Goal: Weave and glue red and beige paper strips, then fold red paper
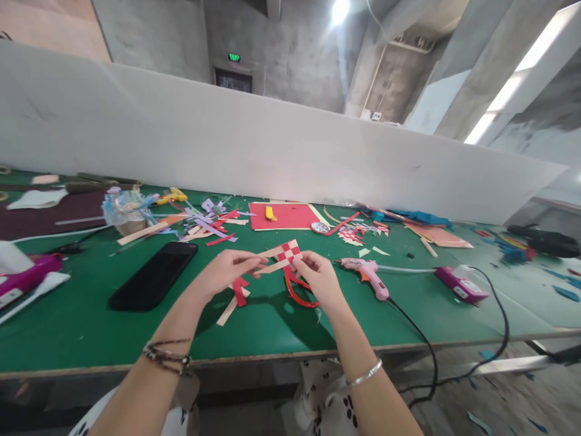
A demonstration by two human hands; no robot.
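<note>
Woven red-and-cream paper piece (286,254) was at frame centre.
Left hand (226,270) pinched its strips (272,252); right hand (321,280) pinched its checkered end (295,247), likely for flatness.

We are looking at a craft workshop, set up in a bare, unfinished-looking building. Rough grey concrete walls (295,54) are rising behind a plain white partition (272,145), and a green lit sign (234,57) is glowing above a dark doorway (233,80). Along our long green worktop (272,333), a pink glue gun (370,275), a yellow glue gun (172,195), red-handled scissors (302,293), coloured sheets (290,217) and strips of cut paper (209,221) are lying about. Blue scraps (485,354) are littering the grey floor (512,399) beside it.
</note>
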